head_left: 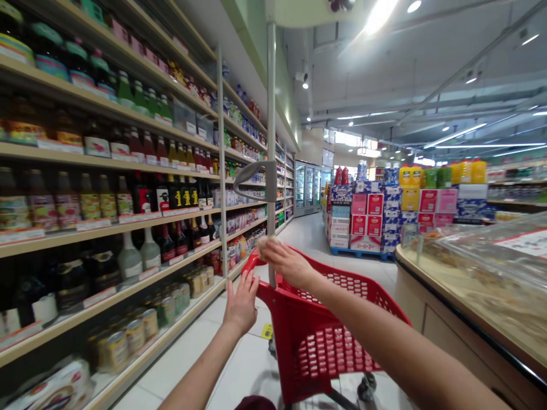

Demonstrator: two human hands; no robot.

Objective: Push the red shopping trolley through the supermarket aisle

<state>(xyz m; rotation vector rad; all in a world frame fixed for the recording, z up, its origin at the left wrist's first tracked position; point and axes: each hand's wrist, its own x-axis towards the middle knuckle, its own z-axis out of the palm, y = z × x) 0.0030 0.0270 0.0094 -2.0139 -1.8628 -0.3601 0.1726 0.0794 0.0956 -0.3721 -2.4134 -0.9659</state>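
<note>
Wiping seems in hand: your right hand (290,263) is closed over a pale cloth-like wad (265,246) at the handle (255,259) of the red cart (288,333), near the shelves (182,215), your left hand (242,304) touches it with fingers extended, and the next stroke likely calls for steadying.

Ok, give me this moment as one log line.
left hand: on red cart handle; right hand: on pale wad at pole; left side: bottle shelves
</note>
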